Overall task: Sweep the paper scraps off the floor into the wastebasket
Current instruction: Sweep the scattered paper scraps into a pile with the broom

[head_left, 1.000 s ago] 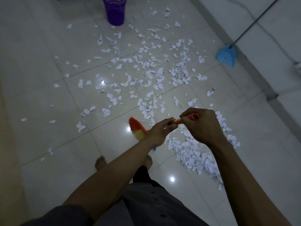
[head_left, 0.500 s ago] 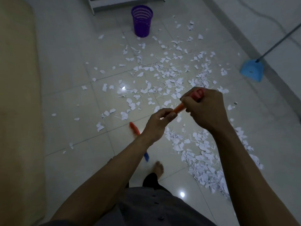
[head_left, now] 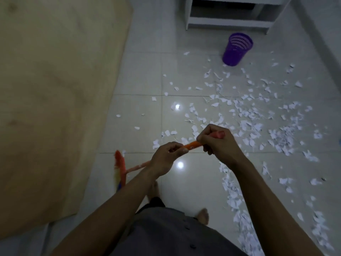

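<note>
Wastebasket: purple, standing up on the floor; inside too dark to tell.
Paper scraps: small, white and torn; spread from just beside the wastebasket to a thicker strip well apart from it, near the feet.
Broom: orange stick with a bright, blurry head; head down low, well apart from the wastebasket and off to its left.
Left hand: curled round the stick, lower down.
Right hand: curled tight round the top end of the stick.
Feel of the scraps: probably very light, thin and floppy; likely to flutter or slide on the shiny tiles, so best pushed with slow, short strokes.
Best hold: stick looks stiff and light; two hands apart on it, for a steady push.
Left to do: nearly all; scraps not yet heaped by the wastebasket.
</note>
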